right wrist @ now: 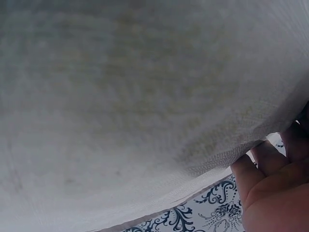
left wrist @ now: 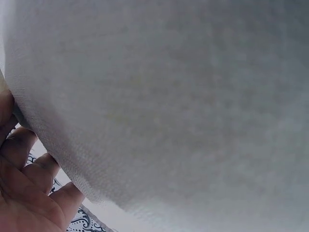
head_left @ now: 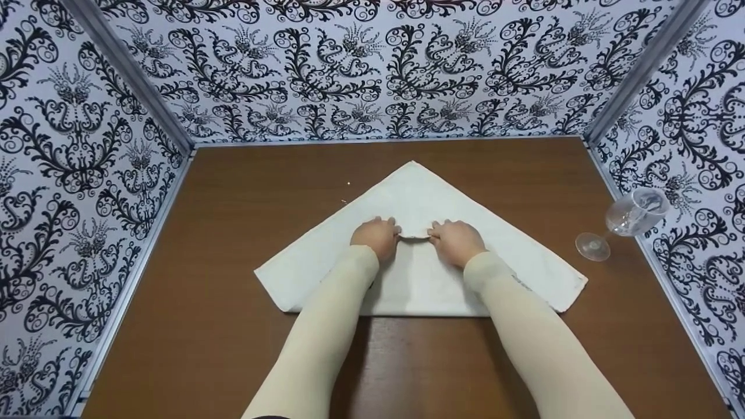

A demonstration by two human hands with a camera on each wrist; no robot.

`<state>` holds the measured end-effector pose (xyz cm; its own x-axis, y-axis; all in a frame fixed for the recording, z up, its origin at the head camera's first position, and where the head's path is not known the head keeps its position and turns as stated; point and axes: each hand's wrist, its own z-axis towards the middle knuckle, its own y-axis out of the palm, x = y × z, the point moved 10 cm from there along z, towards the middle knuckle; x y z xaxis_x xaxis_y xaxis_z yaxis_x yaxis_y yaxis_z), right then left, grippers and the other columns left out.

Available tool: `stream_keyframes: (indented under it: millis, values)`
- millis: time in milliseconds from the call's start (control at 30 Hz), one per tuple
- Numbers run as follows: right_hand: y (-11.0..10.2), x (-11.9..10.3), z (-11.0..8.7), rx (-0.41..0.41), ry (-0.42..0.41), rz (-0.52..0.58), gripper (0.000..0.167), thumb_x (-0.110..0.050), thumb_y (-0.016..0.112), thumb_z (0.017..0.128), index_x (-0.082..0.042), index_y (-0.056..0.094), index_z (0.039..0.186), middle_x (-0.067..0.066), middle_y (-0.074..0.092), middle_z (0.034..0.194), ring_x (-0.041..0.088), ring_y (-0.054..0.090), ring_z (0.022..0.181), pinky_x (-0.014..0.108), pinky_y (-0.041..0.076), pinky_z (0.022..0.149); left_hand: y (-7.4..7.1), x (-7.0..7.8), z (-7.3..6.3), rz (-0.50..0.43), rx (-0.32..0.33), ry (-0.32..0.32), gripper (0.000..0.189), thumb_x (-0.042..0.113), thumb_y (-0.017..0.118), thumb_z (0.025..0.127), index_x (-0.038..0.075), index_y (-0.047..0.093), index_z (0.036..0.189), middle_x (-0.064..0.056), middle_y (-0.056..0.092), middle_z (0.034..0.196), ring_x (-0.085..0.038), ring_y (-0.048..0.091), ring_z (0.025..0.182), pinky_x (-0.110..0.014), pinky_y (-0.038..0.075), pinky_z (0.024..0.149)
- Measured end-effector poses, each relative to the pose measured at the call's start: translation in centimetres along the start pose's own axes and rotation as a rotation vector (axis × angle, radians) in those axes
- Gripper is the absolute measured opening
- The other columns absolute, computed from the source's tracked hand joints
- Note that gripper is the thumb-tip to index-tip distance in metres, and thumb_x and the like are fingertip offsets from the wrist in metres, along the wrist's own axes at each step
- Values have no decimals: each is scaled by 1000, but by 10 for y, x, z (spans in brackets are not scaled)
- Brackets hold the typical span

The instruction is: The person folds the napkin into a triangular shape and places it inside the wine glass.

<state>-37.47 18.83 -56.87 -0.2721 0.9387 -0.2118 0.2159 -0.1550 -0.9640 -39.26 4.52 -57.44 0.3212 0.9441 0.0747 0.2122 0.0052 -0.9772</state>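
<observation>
Nearest to us, two cream long sleeves reach up over a smooth brown wooden tabletop. Just beyond the wood's near stretch we see the straight near edge of a large off-white woven cloth, which lies folded in the middle of the table, its side corners blunt and its peak pointing away from us.

On the cloth's central part, the left hand and the right hand face each other, near but apart. We see each pinching the same short edge of the cloth, which spans the gap between them. In both wrist views the fabric fills most of the picture, with fingers against its border; the thumbs we cannot make out clearly there.

To the right, well apart from the hands, a clear stemmed wine glass stands upright on the table near its side edge. A few tiny pale specks dot the wood beyond the cloth's left slope. Farthest off, we find white walls with black scrolling floral patterns, joined by grey corner strips.
</observation>
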Motion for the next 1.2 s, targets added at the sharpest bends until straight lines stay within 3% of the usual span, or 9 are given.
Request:
stream_keyframes:
  millis: [333, 567, 700, 800, 967, 1067, 1200]
  values:
    - [0, -3, -4, 30, -16, -27, 36, -28, 60, 108, -16, 69, 141, 10, 62, 149, 41, 59, 138, 56, 47, 114, 4, -1, 1, -7, 27, 12, 34, 34, 55, 109, 23, 72, 137, 1, 66, 148, -29, 60, 141, -46, 51, 114]
    - [0, -8, -12, 32, -54, -86, 34, -28, 61, 107, -11, 73, 135, 14, 74, 132, 40, 71, 116, 55, 56, 101, 7, 5, -6, 28, 33, 75, 30, 33, 56, 109, 23, 75, 130, -1, 71, 139, -28, 66, 131, -45, 55, 108]
    - [-9, -9, -10, 18, -52, -55, 27, -25, 64, 106, -9, 79, 120, 13, 79, 115, 38, 73, 108, 55, 57, 98, -3, 5, -8, 21, 32, 102, 29, 33, 56, 109, 22, 78, 124, -2, 78, 120, -25, 74, 114, -43, 60, 98]
    - [-20, -9, -4, 67, -35, -14, 23, -24, 63, 106, -11, 82, 111, 10, 80, 109, 36, 74, 106, 54, 58, 96, -16, 1, -6, -22, 71, 82, 28, 32, 56, 109, 24, 79, 124, 0, 80, 115, -22, 75, 110, -42, 60, 97]
    - [-27, -2, 9, 149, 11, 29, 25, -25, 61, 107, -13, 80, 117, 10, 78, 123, 38, 72, 117, 55, 56, 101, -27, -4, 3, -79, 120, 34, 29, 27, 55, 109, 27, 78, 128, 4, 76, 129, -20, 72, 121, -40, 57, 104]
    - [-17, 1, 13, 102, 23, 32, 28, -24, 61, 107, -14, 77, 128, 7, 70, 141, 39, 65, 131, 55, 51, 111, -19, -5, 7, -58, 97, 24, 28, 27, 55, 110, 27, 79, 125, 3, 76, 128, -21, 72, 119, -40, 58, 102]
    - [-7, 2, 15, 55, 22, 19, 30, -22, 61, 107, -16, 76, 131, 7, 65, 147, 42, 61, 135, 56, 49, 113, -10, -7, 10, -51, 85, 20, 29, 30, 55, 110, 28, 79, 125, 4, 75, 132, -24, 70, 123, -41, 57, 104]
